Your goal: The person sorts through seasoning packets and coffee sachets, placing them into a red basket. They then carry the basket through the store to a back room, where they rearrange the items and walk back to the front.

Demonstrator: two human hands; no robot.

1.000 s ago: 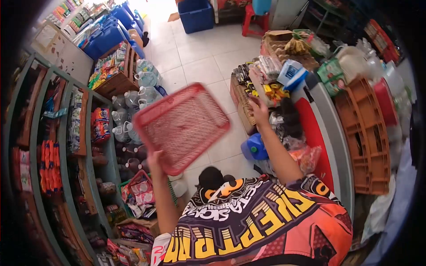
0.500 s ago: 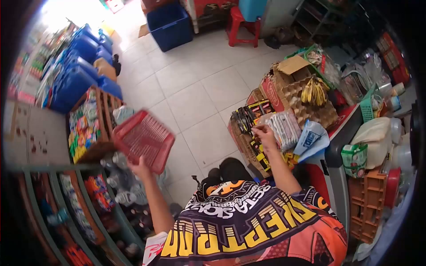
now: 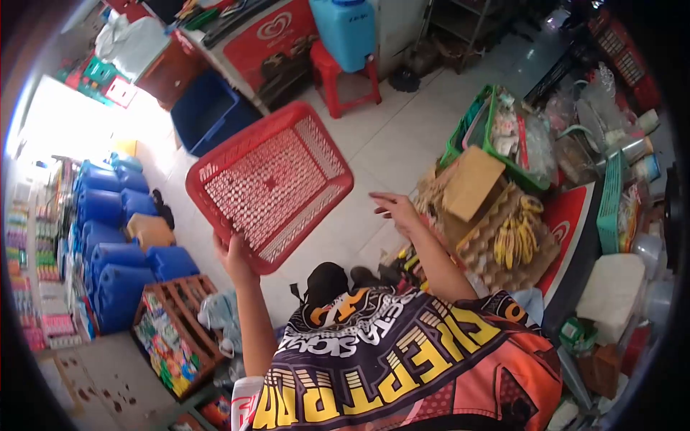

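My left hand (image 3: 237, 253) grips the near edge of a red plastic basket (image 3: 272, 185), its perforated bottom tilted up in front of me over the floor. To the right of the basket, my right hand (image 3: 395, 210) is raised in the air with its fingers apart and nothing in them. Beyond that hand on the right lie an opened cardboard piece (image 3: 473, 183) and a bunch of bananas (image 3: 516, 241) on egg trays (image 3: 480, 253).
Blue jugs (image 3: 108, 251) stand in rows at left, near a wooden crate (image 3: 205, 345) of colourful packets. Further off are a blue bin (image 3: 208, 115) and a red stool (image 3: 334, 82) bearing a blue water container (image 3: 348, 32). A green basket (image 3: 492, 126) stands at right.
The red basket has moved up and to the right and is now seen more fully. My right hand has left the packets and moved left, fingers spread. The view has shifted.
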